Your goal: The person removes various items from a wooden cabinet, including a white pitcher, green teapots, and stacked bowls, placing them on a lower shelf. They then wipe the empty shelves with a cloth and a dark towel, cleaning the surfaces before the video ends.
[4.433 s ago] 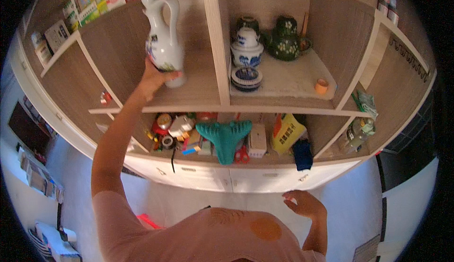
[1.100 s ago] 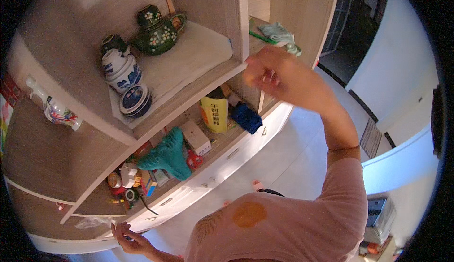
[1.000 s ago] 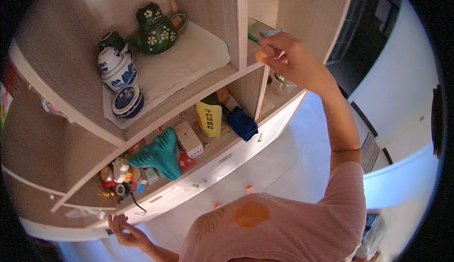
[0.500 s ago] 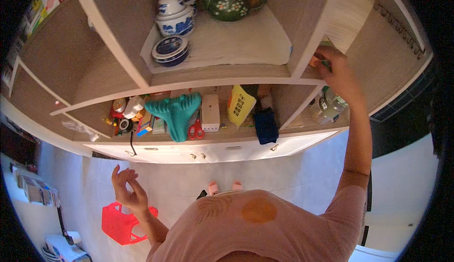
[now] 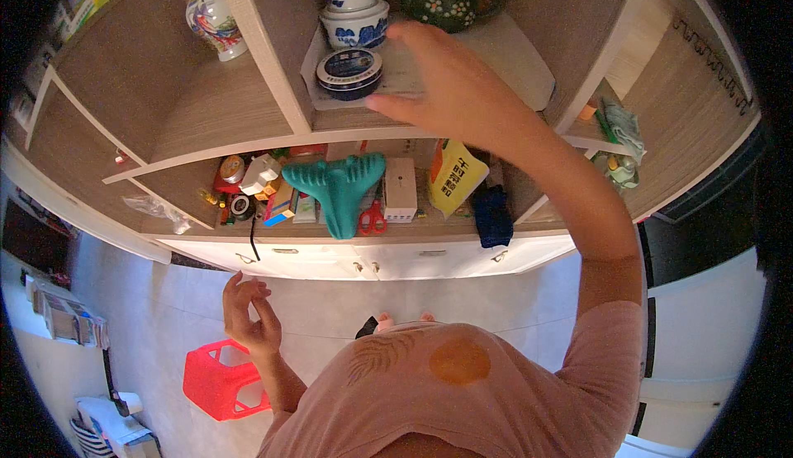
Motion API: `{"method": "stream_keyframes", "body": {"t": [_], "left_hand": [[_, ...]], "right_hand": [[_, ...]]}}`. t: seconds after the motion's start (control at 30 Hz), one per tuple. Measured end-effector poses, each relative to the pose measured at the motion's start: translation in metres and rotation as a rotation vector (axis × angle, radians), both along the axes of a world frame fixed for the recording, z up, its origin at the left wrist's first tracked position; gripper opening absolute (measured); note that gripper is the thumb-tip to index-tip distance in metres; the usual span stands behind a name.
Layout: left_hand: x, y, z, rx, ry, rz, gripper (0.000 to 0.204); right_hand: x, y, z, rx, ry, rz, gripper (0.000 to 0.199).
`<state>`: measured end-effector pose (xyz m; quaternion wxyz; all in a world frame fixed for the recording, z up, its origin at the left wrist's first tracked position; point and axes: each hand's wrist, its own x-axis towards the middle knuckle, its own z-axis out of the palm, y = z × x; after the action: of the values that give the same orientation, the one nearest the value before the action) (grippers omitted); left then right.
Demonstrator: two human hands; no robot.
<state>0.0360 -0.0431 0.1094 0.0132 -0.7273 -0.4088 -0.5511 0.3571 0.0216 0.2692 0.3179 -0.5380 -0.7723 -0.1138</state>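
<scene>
My right hand [image 5: 450, 82] reaches into the middle shelf compartment, thumb and fingers spread wide with nothing between them. Just left of its fingertips sits a round, flat blue-and-white tin [image 5: 349, 75]. Behind the tin stands a blue-and-white lidded porcelain jar [image 5: 353, 27], close to my index finger. A dark green teapot [image 5: 446, 4] with white flowers is farther back, beyond the hand. My left hand [image 5: 250, 313] hangs low in front of the cabinet, its fingers loosely bent and holding nothing.
Below are a teal massager-like piece [image 5: 334, 189], red scissors [image 5: 372, 218], a white box [image 5: 401, 189], a yellow packet [image 5: 454, 177] and dark blue cloth [image 5: 492, 217]. A painted vase [image 5: 213, 12] stands left, a green cloth [image 5: 624, 128] right. A red stool [image 5: 219, 388] is on the floor.
My right hand has left the right-hand compartment and moved left to the middle one, its fingers spreading. The view has shifted, bringing the vase into sight. My left hand stays low.
</scene>
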Motion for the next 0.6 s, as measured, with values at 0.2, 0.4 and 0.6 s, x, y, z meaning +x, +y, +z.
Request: {"method": "stream_keyframes", "body": {"t": [0.2, 0.4, 0.6], "left_hand": [[-0.025, -0.003, -0.016, -0.036, 0.001, 0.069, 0.016], [-0.026, -0.002, -0.018, -0.093, -0.013, 0.053, 0.019], [-0.021, 0.001, -0.020, -0.074, -0.022, 0.019, 0.020]], "right_hand": [[-0.023, 0.054, -0.010, -0.280, 0.101, -0.076, 0.081], [-0.023, 0.055, -0.021, -0.071, 0.168, -0.038, 0.075], [-0.046, -0.018, 0.033, -0.127, 0.876, 0.015, 0.067]]}}
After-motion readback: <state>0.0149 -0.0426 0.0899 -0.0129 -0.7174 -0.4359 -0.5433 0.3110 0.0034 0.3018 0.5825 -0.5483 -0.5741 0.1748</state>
